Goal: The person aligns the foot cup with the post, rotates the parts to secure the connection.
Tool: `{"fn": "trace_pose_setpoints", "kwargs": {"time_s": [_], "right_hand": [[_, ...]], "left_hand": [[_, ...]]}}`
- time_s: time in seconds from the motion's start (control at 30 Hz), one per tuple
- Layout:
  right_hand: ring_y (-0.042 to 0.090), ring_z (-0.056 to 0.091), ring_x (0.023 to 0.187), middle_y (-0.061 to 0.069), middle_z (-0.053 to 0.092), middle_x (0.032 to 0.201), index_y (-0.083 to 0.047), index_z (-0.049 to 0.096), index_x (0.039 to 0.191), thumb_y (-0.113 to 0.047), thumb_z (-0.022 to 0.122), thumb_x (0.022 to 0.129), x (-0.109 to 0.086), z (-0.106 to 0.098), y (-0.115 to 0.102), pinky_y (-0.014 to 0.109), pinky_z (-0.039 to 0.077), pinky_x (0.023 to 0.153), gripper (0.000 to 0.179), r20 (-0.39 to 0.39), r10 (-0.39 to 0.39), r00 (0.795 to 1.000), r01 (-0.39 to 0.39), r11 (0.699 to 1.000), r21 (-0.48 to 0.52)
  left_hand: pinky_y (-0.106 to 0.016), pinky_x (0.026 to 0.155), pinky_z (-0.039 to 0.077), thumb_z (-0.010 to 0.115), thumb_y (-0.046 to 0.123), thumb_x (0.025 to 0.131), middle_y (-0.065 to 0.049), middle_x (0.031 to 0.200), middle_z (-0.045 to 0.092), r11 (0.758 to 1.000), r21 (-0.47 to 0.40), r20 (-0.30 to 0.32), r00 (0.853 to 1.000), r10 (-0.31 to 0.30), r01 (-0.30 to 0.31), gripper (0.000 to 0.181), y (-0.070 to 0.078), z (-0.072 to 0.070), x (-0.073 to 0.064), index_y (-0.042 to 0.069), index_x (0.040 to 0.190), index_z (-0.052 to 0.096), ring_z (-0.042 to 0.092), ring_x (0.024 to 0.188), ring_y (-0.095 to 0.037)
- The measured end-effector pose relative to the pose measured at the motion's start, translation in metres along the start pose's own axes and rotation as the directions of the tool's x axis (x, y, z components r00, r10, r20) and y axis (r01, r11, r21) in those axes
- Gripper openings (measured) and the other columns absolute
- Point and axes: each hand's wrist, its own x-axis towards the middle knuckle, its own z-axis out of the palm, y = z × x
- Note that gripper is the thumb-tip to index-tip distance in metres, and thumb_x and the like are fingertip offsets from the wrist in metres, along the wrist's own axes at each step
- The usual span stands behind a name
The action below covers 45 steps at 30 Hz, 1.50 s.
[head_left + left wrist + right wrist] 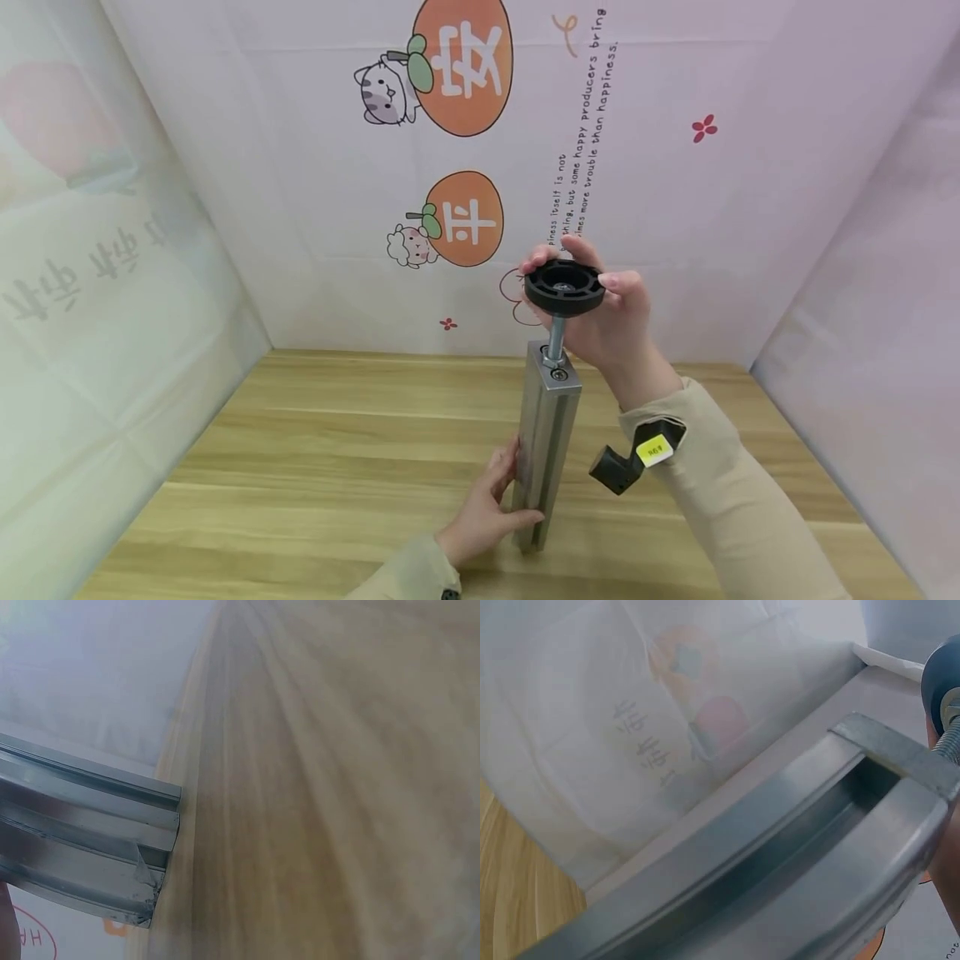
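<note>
A grey aluminium profile (542, 450) stands upright on the wooden table in the head view, leaning slightly. From its end plate (557, 379) rises a threaded rod (557, 340) with a nut at its base, topped by a black round levelling foot (566, 307). My right hand (617, 327) holds this foot by its rim, thumb on the right side and fingers behind. Lower down, my left hand (483, 512) grips the profile, with the thumb across its front. The profile's lower end (154, 855) meets the table in the left wrist view. In the right wrist view, the slotted profile (810, 847) fills the foreground.
Beneath everything lies a wood-grain table (322, 467). White printed cloth walls (337, 208) enclose its back and sides. A black camera mount (618, 468) with a yellow label sits on the right sleeve.
</note>
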Motion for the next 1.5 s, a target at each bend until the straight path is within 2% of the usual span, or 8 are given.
{"fn": "trace_pose_setpoints", "kwargs": {"time_s": [0.17, 0.4, 0.63, 0.87, 1.1, 1.27, 1.33, 1.5], "right_hand": [[0.024, 0.043, 0.114, 0.012, 0.049, 0.123, -0.016, 0.059, 0.128, -0.014, 0.039, 0.086, -0.004, 0.002, -0.001, 0.027, 0.046, 0.085, 0.047, -0.036, -0.015, 0.999, 0.011, 0.993, -0.121], [0.026, 0.045, 0.115, 0.012, 0.052, 0.123, -0.015, 0.061, 0.124, -0.012, 0.041, 0.089, -0.008, 0.004, 0.0, 0.03, 0.045, 0.089, 0.041, -0.094, -0.078, 0.993, 0.048, 0.958, -0.282], [0.03, 0.047, 0.115, 0.012, 0.055, 0.12, -0.012, 0.067, 0.115, -0.013, 0.051, 0.094, -0.01, 0.008, -0.006, 0.031, 0.049, 0.09, 0.026, -0.12, -0.142, 0.983, 0.06, 0.854, -0.517], [0.024, 0.051, 0.11, 0.004, 0.059, 0.114, -0.017, 0.071, 0.107, -0.022, 0.061, 0.093, -0.014, 0.016, -0.019, 0.025, 0.053, 0.087, 0.018, -0.166, -0.183, 0.969, -0.023, 0.602, -0.798], [0.02, 0.046, 0.112, -0.003, 0.059, 0.113, -0.022, 0.073, 0.103, -0.022, 0.063, 0.091, -0.016, 0.028, -0.024, 0.019, 0.048, 0.087, 0.015, -0.24, -0.173, 0.955, -0.168, 0.351, -0.921], [0.015, 0.043, 0.106, -0.005, 0.057, 0.111, -0.013, 0.074, 0.102, -0.004, 0.064, 0.085, -0.012, 0.036, -0.026, 0.021, 0.04, 0.079, 0.022, -0.247, -0.171, 0.954, -0.235, 0.089, -0.968], [0.013, 0.042, 0.103, 0.0, 0.058, 0.109, -0.006, 0.072, 0.101, -0.013, 0.065, 0.087, -0.011, 0.037, -0.025, 0.023, 0.038, 0.077, 0.018, -0.226, -0.172, 0.959, -0.229, 0.004, -0.973], [0.014, 0.039, 0.101, 0.017, 0.056, 0.106, 0.0, 0.07, 0.102, -0.05, 0.055, 0.091, -0.01, 0.04, -0.025, 0.026, 0.032, 0.081, 0.053, -0.142, -0.173, 0.975, -0.169, -0.155, -0.973]], "left_hand": [[-0.022, 0.107, 0.031, 0.072, -0.003, 0.077, -0.024, 0.129, 0.037, 1.0, -0.004, -0.009, 1.0, 0.007, -0.007, 0.096, -0.002, 0.001, -0.003, 0.012, 0.152, 0.014, 0.043, 0.118, -0.005], [-0.022, 0.107, 0.031, 0.073, -0.002, 0.077, -0.022, 0.128, 0.037, 1.0, -0.006, -0.014, 1.0, -0.015, 0.015, 0.096, -0.001, -0.001, -0.005, 0.01, 0.152, 0.014, 0.042, 0.119, -0.005], [-0.02, 0.108, 0.027, 0.073, -0.001, 0.078, -0.022, 0.127, 0.038, 1.0, 0.001, -0.013, 0.999, -0.03, 0.03, 0.096, -0.001, 0.0, -0.004, 0.01, 0.152, 0.012, 0.04, 0.121, -0.005], [-0.02, 0.108, 0.028, 0.073, -0.002, 0.076, -0.022, 0.129, 0.038, 1.0, 0.002, -0.01, 1.0, -0.028, 0.028, 0.098, -0.001, 0.001, 0.001, 0.012, 0.152, 0.014, 0.041, 0.121, -0.006], [-0.02, 0.109, 0.028, 0.074, -0.003, 0.074, -0.02, 0.129, 0.037, 0.999, -0.007, -0.01, 0.999, -0.05, 0.05, 0.1, 0.0, 0.002, 0.001, 0.012, 0.152, 0.014, 0.043, 0.12, -0.007], [-0.021, 0.108, 0.031, 0.074, -0.003, 0.074, -0.018, 0.123, 0.039, 1.0, -0.001, -0.015, 1.0, -0.019, 0.019, 0.099, -0.001, 0.003, 0.0, 0.011, 0.152, 0.014, 0.044, 0.114, -0.005], [-0.021, 0.107, 0.032, 0.073, -0.004, 0.075, -0.018, 0.121, 0.039, 1.0, 0.002, -0.015, 1.0, 0.001, -0.001, 0.099, -0.003, 0.003, -0.001, 0.01, 0.152, 0.013, 0.044, 0.113, -0.004], [-0.02, 0.107, 0.032, 0.072, -0.003, 0.077, -0.018, 0.121, 0.039, 1.0, 0.008, -0.002, 1.0, 0.018, -0.018, 0.096, -0.005, 0.003, 0.0, 0.009, 0.152, 0.013, 0.044, 0.11, -0.003]]}}
